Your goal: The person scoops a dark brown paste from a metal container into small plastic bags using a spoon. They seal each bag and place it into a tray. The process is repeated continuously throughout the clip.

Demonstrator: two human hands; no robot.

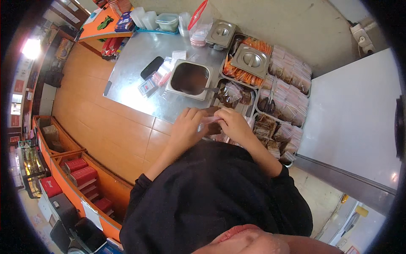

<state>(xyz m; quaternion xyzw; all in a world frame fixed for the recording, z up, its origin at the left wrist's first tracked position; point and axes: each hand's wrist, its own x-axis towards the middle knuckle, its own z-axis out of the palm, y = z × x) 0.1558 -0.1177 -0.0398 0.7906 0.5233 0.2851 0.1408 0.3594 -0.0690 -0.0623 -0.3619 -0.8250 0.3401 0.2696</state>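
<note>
My left hand point(189, 124) and my right hand point(233, 122) pinch the top edge of a small clear plastic bag point(210, 119) between them, close in front of my body. Just beyond the hands, a square steel container point(190, 81) of dark brown sauce stands on the metal table point(136, 92), a spoon handle point(210, 90) leaning on its rim. Beside it on the right, a steel tray holds filled bags of brown sauce point(231, 94). Left of the container lie flat plastic bags point(161, 74) and a black phone point(152, 67). The lower part of the held bag is partly hidden.
To the right stand trays of packed bags point(287, 101), with black-handled scissors point(272, 95) on top. A steel lid point(250, 60) rests on orange packets point(242, 75). Plastic tubs point(167, 22) line the back, and a white panel point(352, 120) rises at the right.
</note>
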